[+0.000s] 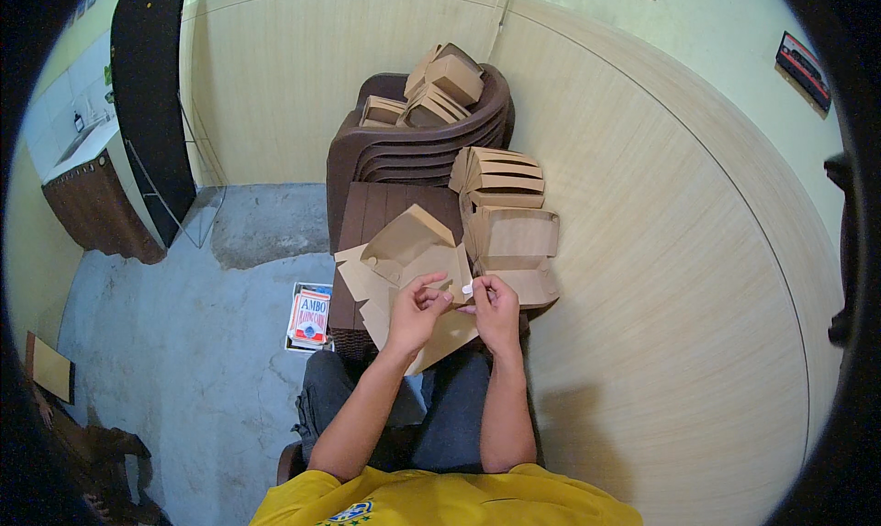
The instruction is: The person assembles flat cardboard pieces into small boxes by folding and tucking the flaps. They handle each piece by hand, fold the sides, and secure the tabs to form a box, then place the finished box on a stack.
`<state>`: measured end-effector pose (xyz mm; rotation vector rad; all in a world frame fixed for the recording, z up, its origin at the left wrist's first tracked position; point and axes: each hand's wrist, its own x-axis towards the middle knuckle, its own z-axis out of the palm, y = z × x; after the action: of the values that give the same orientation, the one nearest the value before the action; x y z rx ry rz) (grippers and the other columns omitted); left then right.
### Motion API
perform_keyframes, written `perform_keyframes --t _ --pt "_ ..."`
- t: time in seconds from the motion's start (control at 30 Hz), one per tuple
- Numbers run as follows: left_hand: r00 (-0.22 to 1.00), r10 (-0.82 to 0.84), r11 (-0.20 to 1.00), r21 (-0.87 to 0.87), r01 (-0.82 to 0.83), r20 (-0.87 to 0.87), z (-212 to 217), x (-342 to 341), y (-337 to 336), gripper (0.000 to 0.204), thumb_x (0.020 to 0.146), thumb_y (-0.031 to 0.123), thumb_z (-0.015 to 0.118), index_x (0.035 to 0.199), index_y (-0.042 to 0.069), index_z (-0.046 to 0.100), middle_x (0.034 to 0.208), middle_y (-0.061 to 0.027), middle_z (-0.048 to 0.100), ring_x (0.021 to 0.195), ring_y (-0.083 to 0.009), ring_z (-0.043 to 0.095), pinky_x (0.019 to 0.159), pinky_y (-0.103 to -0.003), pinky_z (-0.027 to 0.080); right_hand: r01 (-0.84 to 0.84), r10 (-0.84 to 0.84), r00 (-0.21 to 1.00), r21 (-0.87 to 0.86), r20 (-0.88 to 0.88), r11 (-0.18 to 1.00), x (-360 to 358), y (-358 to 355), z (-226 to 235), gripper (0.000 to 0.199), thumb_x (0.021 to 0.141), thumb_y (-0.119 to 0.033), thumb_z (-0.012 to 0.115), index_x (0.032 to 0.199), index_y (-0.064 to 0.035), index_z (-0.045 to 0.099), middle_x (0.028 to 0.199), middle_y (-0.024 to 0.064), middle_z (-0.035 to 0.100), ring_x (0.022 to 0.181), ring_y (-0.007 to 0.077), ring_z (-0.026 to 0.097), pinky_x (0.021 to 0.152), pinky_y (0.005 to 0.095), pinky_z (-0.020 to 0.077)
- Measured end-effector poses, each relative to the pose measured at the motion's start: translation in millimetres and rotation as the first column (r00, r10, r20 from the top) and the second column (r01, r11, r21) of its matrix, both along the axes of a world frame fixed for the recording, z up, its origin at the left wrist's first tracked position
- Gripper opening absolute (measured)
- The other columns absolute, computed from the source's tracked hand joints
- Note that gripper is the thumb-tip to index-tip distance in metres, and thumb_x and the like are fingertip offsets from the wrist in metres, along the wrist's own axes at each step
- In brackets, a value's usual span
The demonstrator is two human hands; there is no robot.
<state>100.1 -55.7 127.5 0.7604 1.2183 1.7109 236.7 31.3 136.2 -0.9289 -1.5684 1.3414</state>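
A partly folded brown cardboard box point(408, 241) lies in front of me, its flaps spread over the brown table and its near part reaching over my lap. My right hand point(496, 317) is at the box's right edge, thumb and fingers pinched on a small white piece point(468, 289); whether it is tape or a sticker is too small to tell. Just left of it, over the near part of the box, my left hand point(418, 315) has its fingers loosely curled. Its thumb and forefinger stand apart, with nothing visible between them.
Folded cardboard boxes point(500, 177) stand along the table's right side by the wooden wall panel point(661, 251). More boxes point(450, 76) rest on stacked brown chairs point(367, 145) behind. A printed carton point(310, 317) sits on the floor at left. Someone's dark clothing point(92, 443) shows at lower left.
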Motion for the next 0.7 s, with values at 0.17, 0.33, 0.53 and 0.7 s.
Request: perform_keyframes --t 0.17,0.33,0.53,0.7 --pt "0.994 0.066 0.997 -0.05 -0.062 0.09 5.3 -3.5 -8.4 0.036 0.097 0.0 0.077 0.133 0.001 0.071 0.094 -0.0026 0.076 0.085 -0.0079 0.066 0.079 -0.024 0.052 -0.057 0.039 0.985 -0.105 -0.168 0.993 -1.0 -14.1 5.4 0.02 0.113 -0.019 0.059 0.113 0.0008 0.065 0.101 0.0043 0.069 0.094 0.0121 0.069 0.086 0.0361 0.0653" --pt "0.985 0.136 0.991 -0.012 -0.136 0.107 4.9 -6.4 -9.9 0.032 0.095 -0.002 0.079 0.126 0.0 0.074 0.1 -0.004 0.076 0.089 -0.0103 0.066 0.087 -0.025 0.053 -0.069 0.074 0.99 0.045 -0.12 0.997 -15.1 -16.7 -1.7 0.018 0.111 -0.016 0.061 0.111 0.0012 0.065 0.105 0.0079 0.067 0.099 0.0164 0.067 0.089 0.0343 0.0589" --pt "0.958 0.098 0.987 0.1 -0.129 0.27 -1.1 -7.6 -8.8 0.031 0.094 -0.002 0.08 0.125 -0.001 0.074 0.109 -0.0066 0.075 0.099 -0.012 0.068 0.093 -0.026 0.055 0.02 -0.085 0.991 0.515 0.103 0.857 -21.8 -25.6 13.2 0.01 0.103 -0.007 0.066 0.104 0.0023 0.064 0.106 0.0182 0.066 0.1 0.0323 0.068 0.088 0.0388 0.0557" --pt "0.884 0.0 0.984 0.156 -0.082 0.467 0.8 -6.6 -11.2 0.035 0.097 -0.003 0.075 0.131 -0.006 0.067 0.111 -0.0102 0.074 0.102 -0.0159 0.071 0.097 -0.028 0.057 0.031 -0.159 0.98 0.694 0.121 0.719 -28.7 -36.8 26.8 0.006 0.102 0.001 0.065 0.105 0.0058 0.062 0.111 0.0194 0.063 0.113 0.0338 0.072 0.088 0.0376 0.0622"
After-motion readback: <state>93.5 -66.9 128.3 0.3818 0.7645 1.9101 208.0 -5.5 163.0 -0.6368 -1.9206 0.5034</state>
